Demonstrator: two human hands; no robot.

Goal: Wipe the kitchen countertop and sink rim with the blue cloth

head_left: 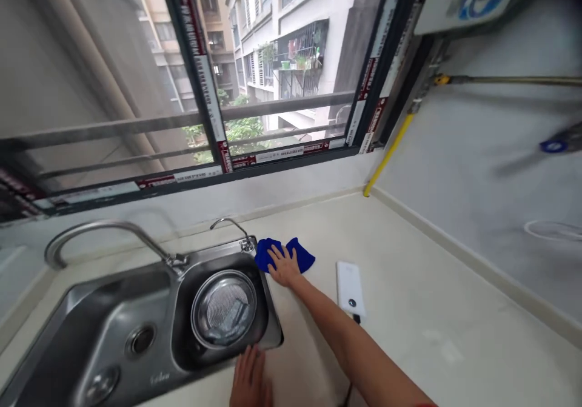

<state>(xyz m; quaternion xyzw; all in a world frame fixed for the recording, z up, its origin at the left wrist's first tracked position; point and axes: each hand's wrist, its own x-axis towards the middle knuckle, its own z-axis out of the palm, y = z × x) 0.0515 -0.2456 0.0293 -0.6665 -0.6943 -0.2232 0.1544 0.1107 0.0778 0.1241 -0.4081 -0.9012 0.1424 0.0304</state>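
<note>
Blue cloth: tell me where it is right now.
In the head view, the blue cloth lies on the counter under the right hand, just right of the small faucet and the sink.

The counter (395, 285) bears blue cloth (305, 258) and white device (349, 282).

right hand (285, 267) on blue cloth (304, 258) | left hand (250, 378) by sink (182, 358)

Head-level view, forward and down over sink (175, 328) and counter, window (282, 61) beyond.
</note>
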